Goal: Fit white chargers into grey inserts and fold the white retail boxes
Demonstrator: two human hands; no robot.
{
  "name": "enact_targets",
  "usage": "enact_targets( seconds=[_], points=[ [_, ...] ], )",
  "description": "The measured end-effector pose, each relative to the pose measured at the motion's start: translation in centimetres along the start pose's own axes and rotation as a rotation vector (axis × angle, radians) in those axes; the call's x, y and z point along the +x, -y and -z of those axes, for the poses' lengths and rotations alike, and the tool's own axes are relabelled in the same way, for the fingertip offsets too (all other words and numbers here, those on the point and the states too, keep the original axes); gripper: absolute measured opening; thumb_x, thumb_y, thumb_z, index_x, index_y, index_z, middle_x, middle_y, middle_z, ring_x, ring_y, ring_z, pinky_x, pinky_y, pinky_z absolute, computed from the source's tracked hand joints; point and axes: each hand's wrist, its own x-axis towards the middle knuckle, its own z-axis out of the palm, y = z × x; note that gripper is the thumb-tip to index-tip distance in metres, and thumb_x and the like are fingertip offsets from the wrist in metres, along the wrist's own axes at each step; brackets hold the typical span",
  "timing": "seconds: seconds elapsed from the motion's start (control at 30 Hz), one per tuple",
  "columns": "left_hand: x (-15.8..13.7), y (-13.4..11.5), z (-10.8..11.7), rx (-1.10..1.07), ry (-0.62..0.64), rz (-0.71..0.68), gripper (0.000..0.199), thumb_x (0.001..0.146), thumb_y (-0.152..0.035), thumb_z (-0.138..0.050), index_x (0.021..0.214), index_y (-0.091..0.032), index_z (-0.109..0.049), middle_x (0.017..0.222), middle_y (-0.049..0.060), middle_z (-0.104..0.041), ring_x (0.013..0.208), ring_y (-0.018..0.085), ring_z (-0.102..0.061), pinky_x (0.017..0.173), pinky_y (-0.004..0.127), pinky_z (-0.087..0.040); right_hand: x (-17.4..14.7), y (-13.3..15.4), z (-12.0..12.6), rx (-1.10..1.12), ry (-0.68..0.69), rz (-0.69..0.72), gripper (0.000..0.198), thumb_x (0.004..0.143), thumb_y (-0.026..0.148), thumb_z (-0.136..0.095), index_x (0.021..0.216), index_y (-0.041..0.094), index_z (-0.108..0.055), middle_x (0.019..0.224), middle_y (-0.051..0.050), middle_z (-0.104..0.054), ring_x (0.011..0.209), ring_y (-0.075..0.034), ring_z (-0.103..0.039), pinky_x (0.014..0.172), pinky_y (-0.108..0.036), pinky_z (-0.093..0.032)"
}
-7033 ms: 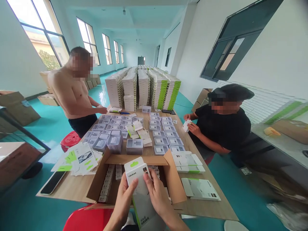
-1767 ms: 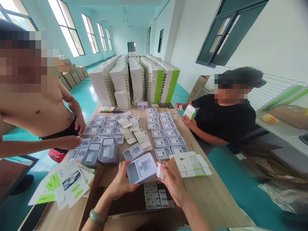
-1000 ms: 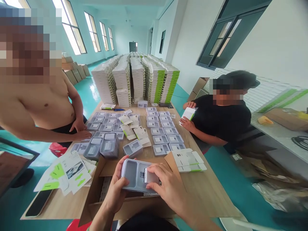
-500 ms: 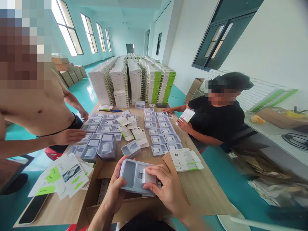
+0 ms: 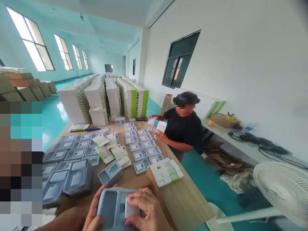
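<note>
My left hand (image 5: 92,211) grips the left side of a grey plastic tray (image 5: 108,205) with moulded compartments, thumb along its near edge. My right hand (image 5: 150,208) pinches a small white block (image 5: 131,207) between thumb and fingers. The block is at the tray's right compartment; whether it is fully seated there cannot be made out. A small dark part (image 5: 122,207) shows just left of the block. Beyond my hands, another grey tray (image 5: 110,173) lies on the table beside flat white-and-green cartons (image 5: 121,155).
Rows of filled trays (image 5: 141,155) and stacked trays (image 5: 78,176) cover the table (image 5: 185,202). Folded cartons (image 5: 166,171) lie right. A co-worker (image 5: 183,128) sits across, holding a white box (image 5: 161,126). A forearm (image 5: 64,219) reaches in lower left. A fan (image 5: 281,189) stands right.
My view has swung right and upward, so the held tray sits lower left. Both hands keep their grip on tray and block. The seated co-worker's far hand now has a pale tray raised.
</note>
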Motion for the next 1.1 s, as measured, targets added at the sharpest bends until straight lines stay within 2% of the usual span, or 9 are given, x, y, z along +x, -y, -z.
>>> enact_targets(
  seconds=[0.13, 0.27, 0.4, 0.57, 0.7, 0.77, 0.87, 0.97, 1.1],
  points=[
    [-1.9, -2.4, -2.6, 0.025, 0.029, 0.013, 0.079, 0.059, -0.026, -0.073, 0.136, -0.031, -0.057, 0.137, 0.007, -0.07, 0.124, 0.039, -0.061, 0.094, 0.044, -0.056, -0.3, 1.2, 0.3, 0.056, -0.028, -0.167, 0.03, 0.081, 0.036, -0.086, 0.109, 0.031, -0.076, 0.107, -0.002, -0.082, 0.099, -0.024, -0.075, 0.108, -0.046, -0.048],
    [-1.8, -2.6, -3.1, 0.09, 0.068, -0.04, 0.077, 0.06, -0.022, -0.068, 0.136, -0.028, -0.057, 0.14, 0.007, -0.068, 0.124, 0.035, -0.06, 0.091, 0.037, -0.054, -0.4, 1.1, 0.3, 0.145, -0.031, -0.229, 0.034, 0.076, 0.035, -0.089, 0.108, 0.034, -0.077, 0.107, -0.002, -0.082, 0.1, -0.027, -0.074, 0.102, -0.05, -0.052],
    [-1.4, -2.4, -2.7, 0.079, 0.109, -0.062, 0.077, 0.061, -0.023, -0.07, 0.137, -0.028, -0.057, 0.141, 0.007, -0.067, 0.125, 0.035, -0.059, 0.094, 0.037, -0.052, -0.8, 1.1, -0.5, 0.185, -0.096, -0.274, 0.029, 0.081, 0.04, -0.084, 0.109, 0.033, -0.078, 0.107, -0.004, -0.081, 0.102, -0.028, -0.072, 0.101, -0.051, -0.054],
    [-1.2, -2.2, -2.3, 0.038, 0.086, 0.037, 0.084, 0.062, -0.02, -0.068, 0.145, -0.028, -0.052, 0.143, 0.008, -0.065, 0.126, 0.037, -0.058, 0.092, 0.039, -0.054, -1.9, 1.4, -1.8, 0.227, -0.133, -0.398, 0.031, 0.087, 0.051, -0.075, 0.113, 0.034, -0.076, 0.113, -0.006, -0.077, 0.107, -0.029, -0.068, 0.097, -0.048, -0.057],
    [-1.9, -1.6, -2.5, -0.094, 0.058, 0.116, 0.07, 0.065, -0.023, -0.067, 0.135, -0.026, -0.062, 0.144, 0.007, -0.065, 0.133, 0.039, -0.054, 0.099, 0.044, -0.052, -2.5, 2.2, -1.8, 0.231, -0.165, -0.518, 0.034, 0.089, 0.058, -0.068, 0.111, 0.034, -0.076, 0.153, -0.008, -0.05, 0.138, -0.034, -0.05, 0.106, -0.049, -0.053],
    [-2.4, -1.6, -2.7, -0.127, 0.082, 0.074, 0.068, 0.063, -0.024, -0.07, 0.13, -0.029, -0.066, 0.145, 0.004, -0.064, 0.137, 0.039, -0.05, 0.103, 0.044, -0.05, -2.3, 2.8, -1.5, 0.331, -0.206, -0.616, 0.032, 0.096, 0.053, -0.062, 0.12, 0.033, -0.071, 0.167, -0.005, -0.03, 0.148, -0.033, -0.04, 0.107, -0.045, -0.053],
    [-2.9, -2.2, -3.1, -0.06, 0.121, -0.004, 0.076, 0.057, -0.03, -0.08, 0.131, -0.031, -0.066, 0.146, 0.003, -0.064, 0.138, 0.04, -0.048, 0.105, 0.041, -0.049, -1.8, 4.0, -0.9, 0.654, -0.225, -0.734, 0.054, 0.095, 0.041, -0.065, 0.145, 0.037, -0.046, 0.16, -0.007, -0.043, 0.137, -0.028, -0.054, 0.107, -0.042, -0.054],
    [-3.3, -2.9, -3.3, 0.021, 0.133, -0.02, 0.083, 0.053, -0.038, -0.087, 0.133, -0.029, -0.065, 0.143, 0.006, -0.067, 0.136, 0.042, -0.05, 0.104, 0.043, -0.051, -1.5, 4.9, -0.2, 0.824, -0.185, -0.736, 0.074, 0.091, 0.034, -0.068, 0.155, 0.038, -0.03, 0.148, -0.006, -0.057, 0.127, -0.026, -0.063, 0.107, -0.042, -0.053],
    [-3.6, -3.6, -3.9, -0.016, 0.119, 0.02, 0.085, 0.055, -0.037, -0.087, 0.136, -0.031, -0.063, 0.135, 0.004, -0.071, 0.134, 0.041, -0.052, 0.104, 0.043, -0.052, -1.8, 5.0, 0.1, 0.585, -0.243, -0.628, 0.064, 0.095, 0.043, -0.065, 0.151, 0.036, -0.036, 0.162, -0.007, -0.039, 0.146, -0.028, -0.044, 0.115, -0.042, -0.046]
  ],
)
